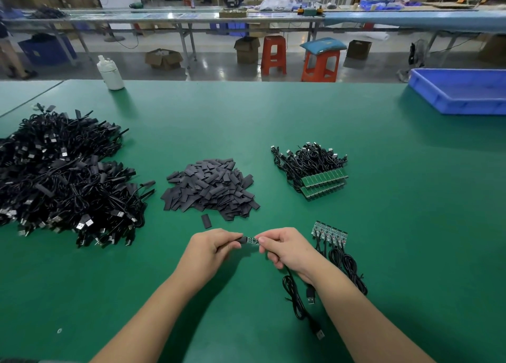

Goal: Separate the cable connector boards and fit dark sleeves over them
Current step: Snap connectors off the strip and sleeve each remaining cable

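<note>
a person works over a green table (356, 132), both bare hands raised just above its surface. the left hand (210, 249) has its grip pinched on a dark sleeve (238, 239), while the right hand (284, 249) has its grip pinched on the far end of a small connector board (252, 240); the sleeve sits on the left end of the board, the green middle still bare between the fingertips. the board's black cable (297, 299) trails under the right wrist and coils on the table toward the near edge.

taking the sleeve pile (210, 187) as the landmark: the hands are just near-side of it, and a single loose sleeve (206, 221) lies at its near edge. to its left spreads a large heap of black cables (63, 176). to its right sits a bundle of cables with joined green boards (320, 179), and nearer than that, right of the hands, a short strip of boards with cables (330, 232). far right of the pile stands a blue tray (462, 99); far left beyond it, a white bottle (110, 72).
</note>
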The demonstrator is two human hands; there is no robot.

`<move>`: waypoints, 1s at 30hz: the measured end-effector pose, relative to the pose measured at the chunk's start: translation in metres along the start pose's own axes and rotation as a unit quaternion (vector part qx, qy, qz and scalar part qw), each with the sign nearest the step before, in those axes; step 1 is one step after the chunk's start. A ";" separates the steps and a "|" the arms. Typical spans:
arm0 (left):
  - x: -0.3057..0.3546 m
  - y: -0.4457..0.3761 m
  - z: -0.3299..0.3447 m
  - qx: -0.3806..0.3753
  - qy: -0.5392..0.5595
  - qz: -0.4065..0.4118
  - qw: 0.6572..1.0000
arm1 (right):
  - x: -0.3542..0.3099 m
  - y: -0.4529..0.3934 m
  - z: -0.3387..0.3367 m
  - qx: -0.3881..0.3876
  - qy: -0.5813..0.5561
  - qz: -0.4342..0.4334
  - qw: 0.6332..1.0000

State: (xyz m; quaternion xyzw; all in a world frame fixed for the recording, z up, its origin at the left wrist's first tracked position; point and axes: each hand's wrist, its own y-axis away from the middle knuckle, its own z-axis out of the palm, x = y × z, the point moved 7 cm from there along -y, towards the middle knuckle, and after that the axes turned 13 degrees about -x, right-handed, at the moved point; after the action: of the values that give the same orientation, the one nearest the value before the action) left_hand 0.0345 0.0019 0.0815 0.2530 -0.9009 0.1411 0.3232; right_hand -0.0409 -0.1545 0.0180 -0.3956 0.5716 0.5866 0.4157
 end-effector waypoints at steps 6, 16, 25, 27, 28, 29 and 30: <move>0.000 0.001 0.000 0.006 0.002 0.003 1.000 | -0.001 0.002 0.000 0.005 -0.006 -0.005 1.000; -0.001 0.001 0.004 -0.001 0.003 -0.008 1.000 | -0.003 0.006 0.001 -0.002 0.003 0.008 1.000; 0.002 -0.001 0.003 -0.036 -0.036 0.028 0.998 | -0.009 0.010 0.007 0.002 0.026 0.022 0.999; 0.002 -0.003 0.004 -0.052 -0.060 0.037 0.996 | -0.010 0.012 0.009 -0.003 0.041 0.025 0.999; 0.001 -0.003 0.004 -0.053 -0.068 0.033 0.996 | -0.012 0.012 0.010 -0.006 0.048 0.024 0.999; 0.000 -0.003 0.004 -0.049 -0.070 0.028 0.996 | -0.013 0.012 0.010 -0.008 0.053 0.022 0.998; 0.000 -0.002 0.004 -0.044 -0.069 0.025 0.996 | -0.014 0.012 0.011 -0.009 0.058 0.019 0.998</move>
State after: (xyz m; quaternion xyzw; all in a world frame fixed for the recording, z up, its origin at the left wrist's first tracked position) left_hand 0.0335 -0.0014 0.0793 0.2247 -0.9326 0.0912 0.2672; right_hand -0.0473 -0.1442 0.0359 -0.4215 0.5974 0.5753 0.3668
